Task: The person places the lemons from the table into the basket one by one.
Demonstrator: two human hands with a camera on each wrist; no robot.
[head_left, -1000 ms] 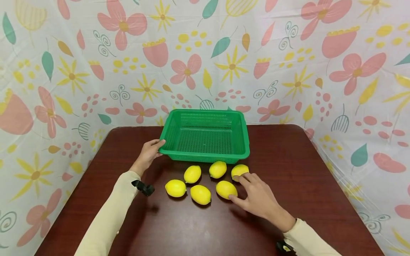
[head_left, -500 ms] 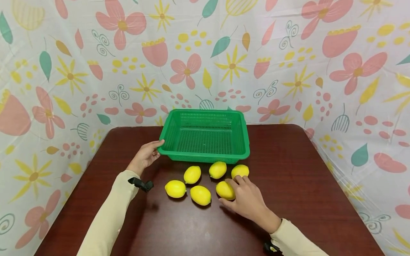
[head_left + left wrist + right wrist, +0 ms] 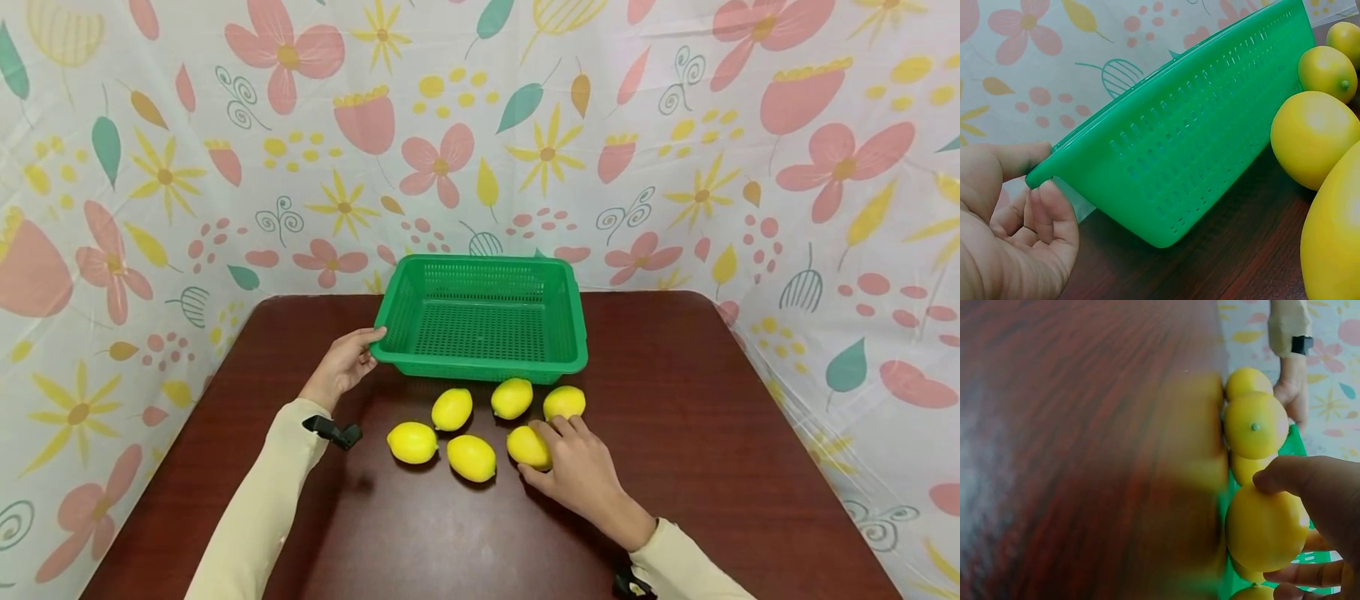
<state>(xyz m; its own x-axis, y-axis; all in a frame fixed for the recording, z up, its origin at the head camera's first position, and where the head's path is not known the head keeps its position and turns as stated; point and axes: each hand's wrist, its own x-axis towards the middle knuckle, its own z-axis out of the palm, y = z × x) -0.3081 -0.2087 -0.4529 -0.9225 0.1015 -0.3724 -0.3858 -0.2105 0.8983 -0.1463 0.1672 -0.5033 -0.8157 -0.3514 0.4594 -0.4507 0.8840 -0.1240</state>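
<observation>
A green perforated plastic basket (image 3: pixel 480 367) stands on the dark brown table. My left hand (image 3: pixel 341 367) pinches its near left corner; in the left wrist view the thumb lies on top of the rim and curled fingers sit below it. Over on the right, my right hand (image 3: pixel 581 471) holds the nearest right lemon (image 3: pixel 528 447), thumb on one side and fingers on the other, as the right wrist view shows. That lemon rests on the table. Just behind it lies another lemon (image 3: pixel 564 402), partly covered by the fingers in the head view.
More lemons lie in front of the basket: one at back centre (image 3: pixel 512 398), one to its left (image 3: pixel 452 409), one at far left (image 3: pixel 412 442) and one at front (image 3: pixel 471 458). A flower-patterned curtain (image 3: pixel 438 167) hangs behind the table (image 3: pixel 480 542).
My right hand has shifted left and nearer, from between two lemons onto the front right lemon, and now grips it. The left hand stays at the basket corner.
</observation>
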